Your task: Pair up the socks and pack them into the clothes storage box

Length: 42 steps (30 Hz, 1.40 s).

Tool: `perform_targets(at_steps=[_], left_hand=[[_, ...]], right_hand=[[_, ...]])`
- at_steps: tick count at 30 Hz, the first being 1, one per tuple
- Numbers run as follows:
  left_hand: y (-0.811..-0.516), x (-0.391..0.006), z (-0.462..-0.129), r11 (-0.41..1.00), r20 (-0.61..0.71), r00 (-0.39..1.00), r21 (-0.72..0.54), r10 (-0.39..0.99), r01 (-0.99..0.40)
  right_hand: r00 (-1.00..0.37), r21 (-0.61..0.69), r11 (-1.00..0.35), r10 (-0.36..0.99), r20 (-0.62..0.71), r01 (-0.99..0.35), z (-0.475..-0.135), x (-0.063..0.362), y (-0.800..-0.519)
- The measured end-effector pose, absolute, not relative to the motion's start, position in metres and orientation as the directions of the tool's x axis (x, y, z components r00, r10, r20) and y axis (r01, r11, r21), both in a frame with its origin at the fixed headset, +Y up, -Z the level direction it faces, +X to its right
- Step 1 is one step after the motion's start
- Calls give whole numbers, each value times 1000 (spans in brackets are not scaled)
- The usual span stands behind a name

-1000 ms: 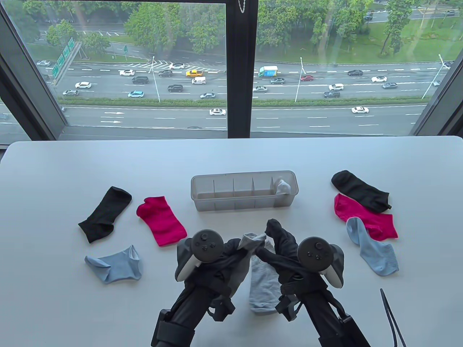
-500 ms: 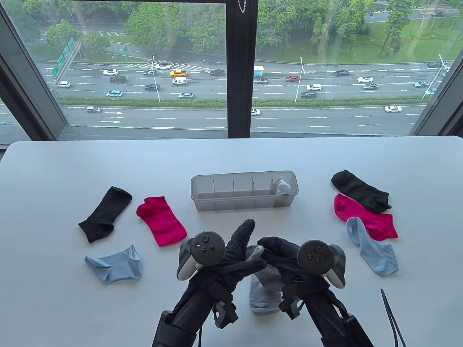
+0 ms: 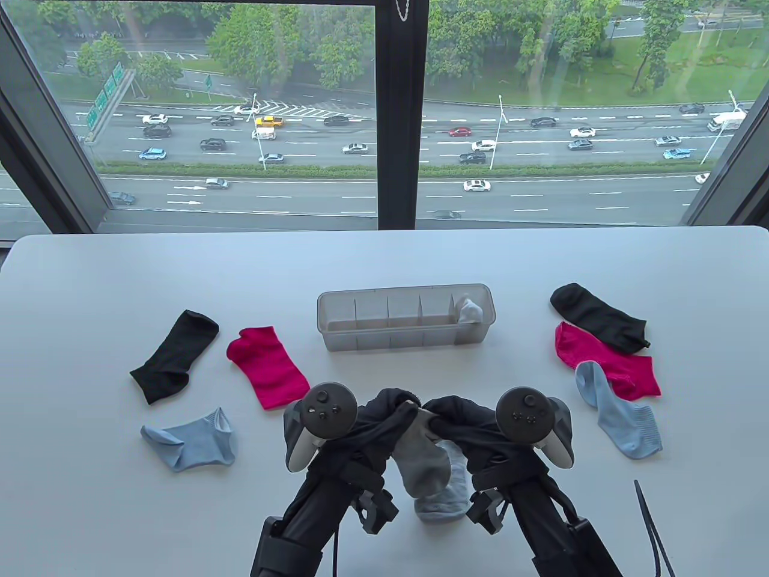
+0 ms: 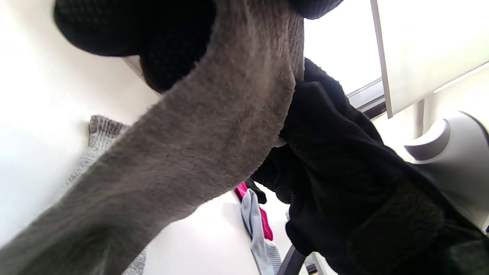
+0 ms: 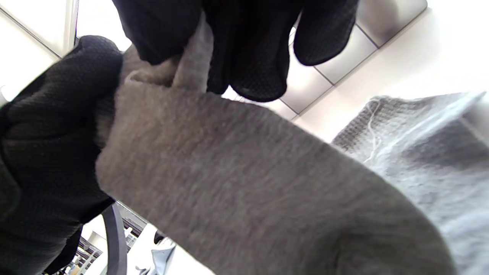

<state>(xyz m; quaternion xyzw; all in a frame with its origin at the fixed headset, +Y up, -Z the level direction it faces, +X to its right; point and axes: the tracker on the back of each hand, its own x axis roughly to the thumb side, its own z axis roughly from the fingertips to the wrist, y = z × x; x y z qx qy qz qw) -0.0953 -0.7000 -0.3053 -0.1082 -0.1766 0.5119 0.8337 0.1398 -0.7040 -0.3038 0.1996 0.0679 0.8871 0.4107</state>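
Both of my hands hold one grey sock (image 3: 423,463) by its cuff at the table's near middle. My left hand (image 3: 393,409) grips the cuff from the left and my right hand (image 3: 447,412) pinches it from the right. The sock hangs down over a second, lighter grey sock (image 3: 447,502) lying flat on the table. In the left wrist view the held sock (image 4: 191,152) fills the frame; the right wrist view shows it too (image 5: 248,183). The clear storage box (image 3: 390,342) stands just beyond my hands, with a rolled pale sock (image 3: 470,309) in its rightmost compartment.
On the left lie a black sock (image 3: 174,357), a pink sock (image 3: 268,366) and a light blue sock (image 3: 192,442). On the right a black sock (image 3: 598,315), a pink sock (image 3: 607,359) and a light blue sock (image 3: 622,418) overlap. A thin black tool (image 3: 652,529) lies near the front right edge.
My left hand's fingers, stretched forward half a second ago, have curled onto the cuff. The grey sock has been lifted and now hangs above the other grey sock.
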Motion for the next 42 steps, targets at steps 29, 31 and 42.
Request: perform_targets(at_steps=[29,31,42], left_hand=[[-704,-89,-309,496,193,458,-375,868,-783],[-703,-91,-309,491,196,450,-377,871,-786],[-715,-102,-318,349,131,349,-636,928,-688]], right_hand=[[-571,254,-634,771,283,-730,-303,147,-702],[-518,292,-580,813,266,-760,-307,150,-703],[-314,440,-366,930,190,-820,-314,166,-705]])
